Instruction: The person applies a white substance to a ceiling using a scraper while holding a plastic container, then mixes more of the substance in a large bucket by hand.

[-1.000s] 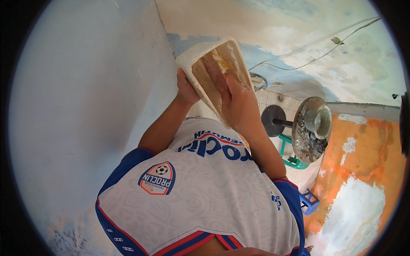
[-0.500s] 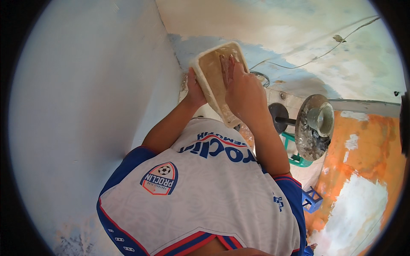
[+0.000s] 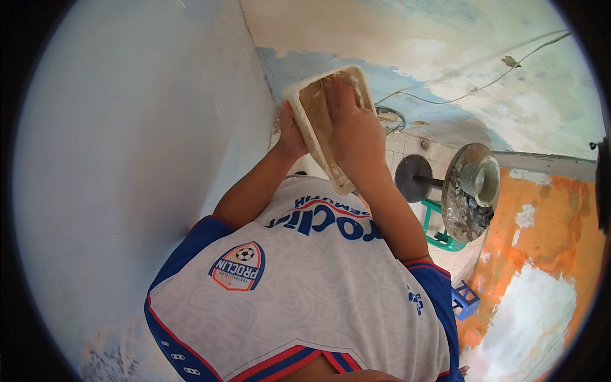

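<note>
A cream rectangular plastic tray [image 3: 304, 124], stained inside with pale residue, is held tilted in front of my torso. My left hand [image 3: 291, 130] is closed round its left side, with the fingertips partly hidden. My right hand [image 3: 354, 134] reaches into the tray, its fingers stretched against the inner surface and blurred by motion; I see no tool in it.
Beyond my right arm stand a round, stained pedestal table [image 3: 458, 204] holding a pale bowl [image 3: 476, 181], a green stool [image 3: 445, 237] and a blue stool [image 3: 466, 299]. A pale wall [image 3: 127, 159] is close on my left; an orange patched surface [image 3: 547, 223] lies right. A cable [image 3: 471, 86] runs across patchy plaster.
Both hands and the tray have shifted slightly right and down since a second ago, and my left hand is higher on the tray's side. My right fingers have moved about inside the tray.
</note>
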### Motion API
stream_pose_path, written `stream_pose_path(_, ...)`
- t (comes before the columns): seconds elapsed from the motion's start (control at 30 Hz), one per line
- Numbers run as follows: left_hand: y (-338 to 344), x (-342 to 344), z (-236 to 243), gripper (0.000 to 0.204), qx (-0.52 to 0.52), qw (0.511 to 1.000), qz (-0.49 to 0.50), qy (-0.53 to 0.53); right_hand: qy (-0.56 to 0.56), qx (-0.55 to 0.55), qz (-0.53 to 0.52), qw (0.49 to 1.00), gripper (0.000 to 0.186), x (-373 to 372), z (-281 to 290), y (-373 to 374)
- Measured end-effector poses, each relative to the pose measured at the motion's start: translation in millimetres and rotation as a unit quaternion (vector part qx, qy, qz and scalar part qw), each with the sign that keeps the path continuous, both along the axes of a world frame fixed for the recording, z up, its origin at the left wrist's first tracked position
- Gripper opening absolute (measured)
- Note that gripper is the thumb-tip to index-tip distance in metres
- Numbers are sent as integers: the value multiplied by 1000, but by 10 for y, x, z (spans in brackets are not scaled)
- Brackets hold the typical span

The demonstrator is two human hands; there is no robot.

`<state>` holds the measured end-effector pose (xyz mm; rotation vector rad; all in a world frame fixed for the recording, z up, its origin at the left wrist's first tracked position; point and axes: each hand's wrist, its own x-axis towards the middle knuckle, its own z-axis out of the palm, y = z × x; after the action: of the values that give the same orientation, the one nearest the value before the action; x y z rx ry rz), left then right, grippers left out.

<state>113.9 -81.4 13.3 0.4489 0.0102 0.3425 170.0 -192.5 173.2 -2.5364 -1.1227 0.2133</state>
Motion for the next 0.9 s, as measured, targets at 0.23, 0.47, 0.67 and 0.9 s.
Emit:
stream_pose_path(0.23,80,-22,-37,91,-11,1000,-10,-23,35,11,-20,999,64,16,162,-34)
stream_pose_path(0.47,54,-34,10,98,42,999,5,-11,60,105,53,991,38,9,156,-89)
stream_pose_path(0.67,12,-26,85,99,46,998,21,37,93,52,18,994,41,-41,87,-80)
stream_pose_path(0.9,111,-18,-38,98,41,999,20,-14,89,78,30,993,39,-74,124,-168)
